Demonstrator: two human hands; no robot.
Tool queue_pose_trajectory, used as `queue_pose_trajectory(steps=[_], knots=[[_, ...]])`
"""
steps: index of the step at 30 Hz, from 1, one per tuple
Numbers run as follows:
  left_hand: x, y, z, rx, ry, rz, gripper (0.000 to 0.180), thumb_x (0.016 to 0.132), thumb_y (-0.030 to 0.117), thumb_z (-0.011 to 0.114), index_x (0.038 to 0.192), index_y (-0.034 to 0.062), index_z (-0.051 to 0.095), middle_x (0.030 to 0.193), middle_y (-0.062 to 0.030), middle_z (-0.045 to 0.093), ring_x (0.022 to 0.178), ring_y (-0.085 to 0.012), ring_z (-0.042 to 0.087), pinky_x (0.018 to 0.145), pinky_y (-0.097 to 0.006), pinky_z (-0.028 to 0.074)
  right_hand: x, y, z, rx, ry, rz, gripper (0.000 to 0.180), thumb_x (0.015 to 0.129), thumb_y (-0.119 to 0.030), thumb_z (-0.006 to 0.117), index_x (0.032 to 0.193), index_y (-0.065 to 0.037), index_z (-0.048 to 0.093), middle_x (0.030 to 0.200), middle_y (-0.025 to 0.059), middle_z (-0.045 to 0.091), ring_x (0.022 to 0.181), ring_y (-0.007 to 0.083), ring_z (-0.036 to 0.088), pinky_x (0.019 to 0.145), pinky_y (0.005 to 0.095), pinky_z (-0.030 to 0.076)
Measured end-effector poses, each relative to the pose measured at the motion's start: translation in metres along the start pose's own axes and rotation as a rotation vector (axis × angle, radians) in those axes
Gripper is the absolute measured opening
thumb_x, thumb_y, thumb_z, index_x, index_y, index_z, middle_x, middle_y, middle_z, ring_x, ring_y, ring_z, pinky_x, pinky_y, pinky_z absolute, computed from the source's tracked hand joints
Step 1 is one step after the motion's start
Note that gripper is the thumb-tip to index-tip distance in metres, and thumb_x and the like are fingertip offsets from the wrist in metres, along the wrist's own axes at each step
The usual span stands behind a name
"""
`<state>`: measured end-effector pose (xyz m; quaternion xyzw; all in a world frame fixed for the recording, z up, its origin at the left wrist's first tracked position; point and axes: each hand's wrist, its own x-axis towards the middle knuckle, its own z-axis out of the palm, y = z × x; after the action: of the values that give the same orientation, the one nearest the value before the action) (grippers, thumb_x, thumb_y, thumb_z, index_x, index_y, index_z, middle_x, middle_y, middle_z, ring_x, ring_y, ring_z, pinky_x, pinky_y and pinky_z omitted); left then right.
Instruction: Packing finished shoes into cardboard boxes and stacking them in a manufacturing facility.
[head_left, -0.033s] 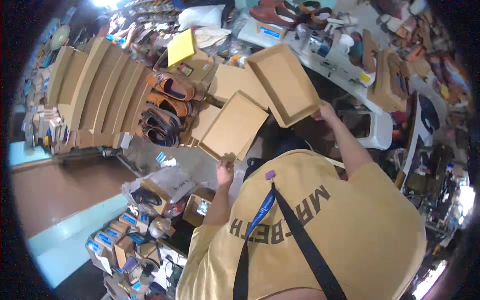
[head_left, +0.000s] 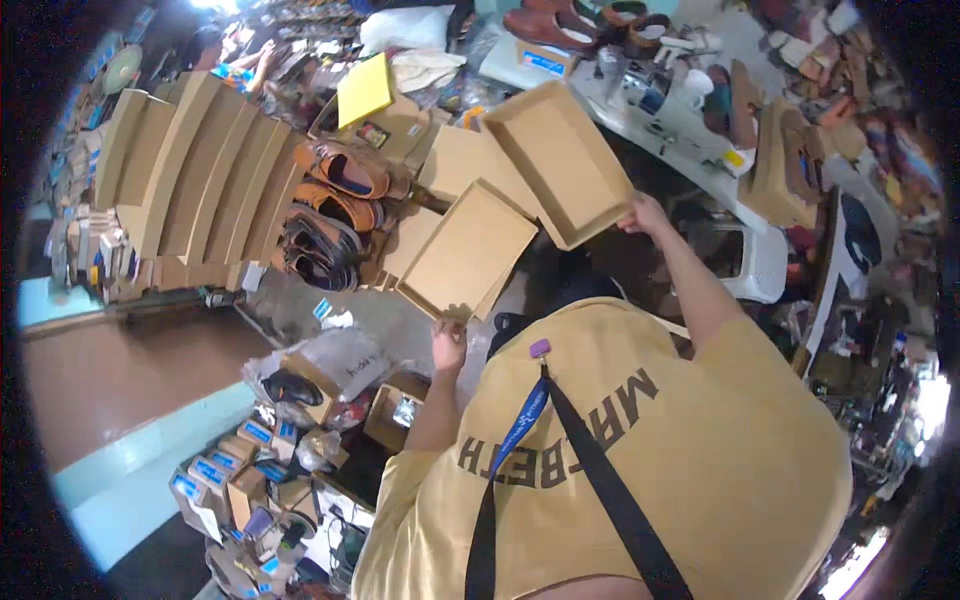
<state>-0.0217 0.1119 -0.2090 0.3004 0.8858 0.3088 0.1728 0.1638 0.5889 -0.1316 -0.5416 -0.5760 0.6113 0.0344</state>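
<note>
Our left hand [head_left: 449, 345] grips the edge of a box lid [head_left: 468, 252]; our right hand [head_left: 643, 214] grasps the open box [head_left: 556, 160] beside it.

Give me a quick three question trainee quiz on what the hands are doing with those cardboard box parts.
1. True or false: the left hand grips the shallow cardboard tray at its lower edge.
2. What does the right hand hold? A) a brown shoe B) the deeper open cardboard box C) the yellow sheet
3. Fill in: the brown shoes lie to the ______ of the tray in the picture, beside a row of stacked flat cardboard boxes.

Key: 1 true; 2 B; 3 left.
</note>
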Motion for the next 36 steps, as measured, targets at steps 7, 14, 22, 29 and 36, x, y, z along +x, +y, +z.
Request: queue_pose_trajectory(steps=[7, 14, 22, 29, 36], knots=[[-0.029, 0.016, 0.007, 0.236, 0.055, -0.047, 0.018, 0.078, 0.012, 0.067, 0.095, 0.0065, 0.068, 0.104, -0.0166, 0.061, 0.104, -0.0374, 0.053, 0.093, -0.047, 0.042, 0.118, -0.068, 0.058, -0.244, -0.305, -0.166, 0.03, 0.09, -0.03, 0.057, 0.114, -0.015, 0.065, 0.078, 0.001, 0.068, 0.054, 0.0128, 0.059, 0.05, 0.0266, 0.051], [0.007, 0.071, 0.045, 0.138, -0.02, -0.242, 0.025, 0.076, 0.017, 0.07, 0.099, 0.0082, 0.068, 0.106, -0.0171, 0.061, 0.108, -0.0378, 0.052, 0.098, -0.048, 0.039, 0.173, -0.054, 0.09, -0.77, -0.257, -0.407, 0.032, 0.089, -0.03, 0.049, 0.114, -0.016, 0.063, 0.112, 0.0194, 0.065, 0.104, 0.0392, 0.061, 0.087, 0.0496, 0.049], [0.073, 0.117, 0.063, 0.168, -0.394, -0.257, 0.033, 0.078, 0.018, 0.073, 0.11, 0.0169, 0.066, 0.121, -0.0133, 0.057, 0.12, -0.0332, 0.049, 0.103, -0.041, 0.04, 0.191, -0.041, 0.08, -0.309, -0.201, -0.409, 0.032, 0.085, -0.037, 0.056, 0.102, -0.013, 0.069, 0.097, 0.0173, 0.069, 0.086, 0.0374, 0.067, 0.075, 0.047, 0.053], [0.068, 0.114, 0.07, 0.384, -0.469, -0.346, 0.049, 0.08, 0.024, 0.071, 0.126, 0.0119, 0.056, 0.14, -0.0082, 0.043, 0.131, -0.0282, 0.04, 0.108, -0.047, 0.036, 0.194, -0.054, 0.091, -0.653, -0.25, -0.522, 0.039, 0.092, -0.033, 0.053, 0.12, -0.006, 0.058, 0.11, 0.0194, 0.066, 0.101, 0.0364, 0.064, 0.084, 0.0444, 0.05], [0.058, 0.076, 0.062, 0.442, -0.667, -0.105, 0.047, 0.08, 0.023, 0.067, 0.122, 0.006, 0.057, 0.133, -0.0146, 0.048, 0.12, -0.0342, 0.05, 0.1, -0.05, 0.042, 0.188, -0.063, 0.102, -0.683, -0.297, -0.379, 0.065, 0.083, -0.049, 0.061, 0.13, -0.007, 0.049, 0.099, 0.0179, 0.068, 0.074, 0.0258, 0.067, 0.057, 0.0391, 0.053]])
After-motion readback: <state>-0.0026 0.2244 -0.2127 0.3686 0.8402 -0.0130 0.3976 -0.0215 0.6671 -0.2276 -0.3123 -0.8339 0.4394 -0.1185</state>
